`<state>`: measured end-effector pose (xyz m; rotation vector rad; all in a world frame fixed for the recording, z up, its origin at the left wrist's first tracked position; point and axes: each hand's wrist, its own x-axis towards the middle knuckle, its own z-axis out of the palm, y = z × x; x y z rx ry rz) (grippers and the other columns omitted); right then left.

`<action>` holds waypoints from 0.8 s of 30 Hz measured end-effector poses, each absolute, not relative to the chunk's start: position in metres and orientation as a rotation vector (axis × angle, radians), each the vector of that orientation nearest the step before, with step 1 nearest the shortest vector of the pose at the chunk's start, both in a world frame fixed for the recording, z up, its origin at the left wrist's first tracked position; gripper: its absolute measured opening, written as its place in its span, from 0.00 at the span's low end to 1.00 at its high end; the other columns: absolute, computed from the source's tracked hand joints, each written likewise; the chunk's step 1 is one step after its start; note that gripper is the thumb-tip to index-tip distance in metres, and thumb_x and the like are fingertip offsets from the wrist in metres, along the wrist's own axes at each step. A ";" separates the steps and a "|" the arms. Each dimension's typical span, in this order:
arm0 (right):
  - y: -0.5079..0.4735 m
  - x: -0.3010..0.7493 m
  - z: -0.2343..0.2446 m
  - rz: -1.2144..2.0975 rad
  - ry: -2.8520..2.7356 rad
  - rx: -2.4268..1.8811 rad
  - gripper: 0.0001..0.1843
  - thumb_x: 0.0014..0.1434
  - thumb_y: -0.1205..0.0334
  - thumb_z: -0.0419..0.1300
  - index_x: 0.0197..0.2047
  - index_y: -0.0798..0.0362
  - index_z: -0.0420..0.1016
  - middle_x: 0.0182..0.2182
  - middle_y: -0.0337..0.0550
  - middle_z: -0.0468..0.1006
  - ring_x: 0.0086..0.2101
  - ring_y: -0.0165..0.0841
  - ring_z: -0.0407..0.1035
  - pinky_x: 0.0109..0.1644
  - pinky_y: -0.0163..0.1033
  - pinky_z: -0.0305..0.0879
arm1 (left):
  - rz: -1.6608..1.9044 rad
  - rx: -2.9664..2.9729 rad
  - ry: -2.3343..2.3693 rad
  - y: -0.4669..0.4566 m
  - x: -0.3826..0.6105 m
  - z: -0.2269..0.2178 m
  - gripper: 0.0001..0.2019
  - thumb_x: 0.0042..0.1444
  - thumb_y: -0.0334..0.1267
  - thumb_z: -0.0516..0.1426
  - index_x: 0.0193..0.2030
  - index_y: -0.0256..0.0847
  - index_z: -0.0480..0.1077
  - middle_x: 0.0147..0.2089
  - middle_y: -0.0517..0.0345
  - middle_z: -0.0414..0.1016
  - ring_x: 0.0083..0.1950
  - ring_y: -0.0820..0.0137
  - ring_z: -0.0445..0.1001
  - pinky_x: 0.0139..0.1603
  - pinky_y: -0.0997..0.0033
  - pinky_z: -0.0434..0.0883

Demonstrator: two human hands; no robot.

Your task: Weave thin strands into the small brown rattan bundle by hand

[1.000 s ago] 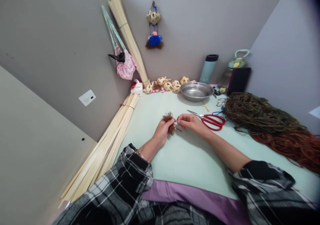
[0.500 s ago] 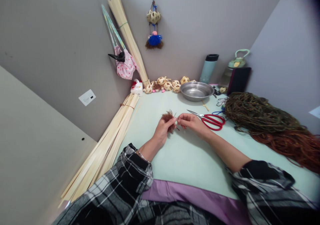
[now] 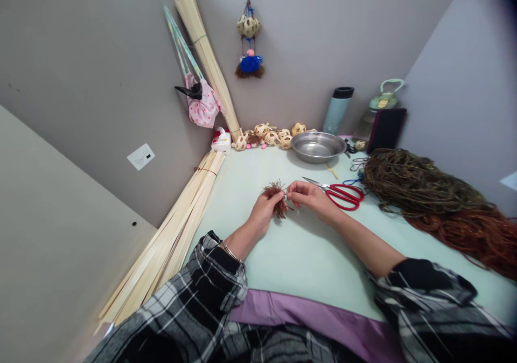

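My left hand is closed on a small brown yarn pom-pom, its thumb pressed over the tuft and loose strands sticking out around it. Just to the right, my right hand is closed in a pinch close to the pom-pom's edge. Between its fingertips seems to be a thin dark strand of yarn; it is too small to make out fully. Red-handled scissors lie beside my right hand, their blades pointing to the left.
A metal bowl stands behind my hands, near woven strip balls. Skeins of dark green yarn and rust yarn lie at right. Bundled wooden strips lean at left. A tumbler stands at the back.
The pom-pom has turned slightly in my left hand, and more of its tuft shows to the right of the thumb. My right hand has barely moved.
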<state>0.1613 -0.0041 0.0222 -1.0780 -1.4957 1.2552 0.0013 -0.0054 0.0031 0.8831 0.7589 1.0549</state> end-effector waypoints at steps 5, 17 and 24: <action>-0.007 0.160 0.025 1.258 -1.475 -1.066 0.19 0.51 0.47 0.68 0.31 0.55 0.71 0.25 0.37 0.72 0.23 0.25 0.61 0.28 0.34 0.57 | 1.021 0.937 0.779 -0.006 0.001 0.002 0.20 0.45 0.49 0.67 0.34 0.35 0.71 0.26 0.58 0.71 0.27 0.75 0.69 0.28 0.75 0.65; -0.007 0.160 0.026 1.277 -1.481 -1.073 0.20 0.52 0.45 0.67 0.29 0.54 0.70 0.20 0.36 0.69 0.22 0.26 0.60 0.28 0.35 0.56 | 1.048 0.989 0.814 -0.007 0.002 0.003 0.18 0.47 0.49 0.66 0.31 0.35 0.71 0.24 0.58 0.70 0.26 0.75 0.67 0.29 0.74 0.64; -0.005 0.162 0.024 1.261 -1.476 -1.090 0.14 0.52 0.53 0.66 0.31 0.56 0.72 0.23 0.37 0.72 0.23 0.26 0.60 0.29 0.35 0.56 | 1.038 0.975 0.804 -0.007 0.001 0.004 0.17 0.48 0.49 0.64 0.33 0.35 0.70 0.25 0.58 0.70 0.26 0.74 0.68 0.27 0.74 0.64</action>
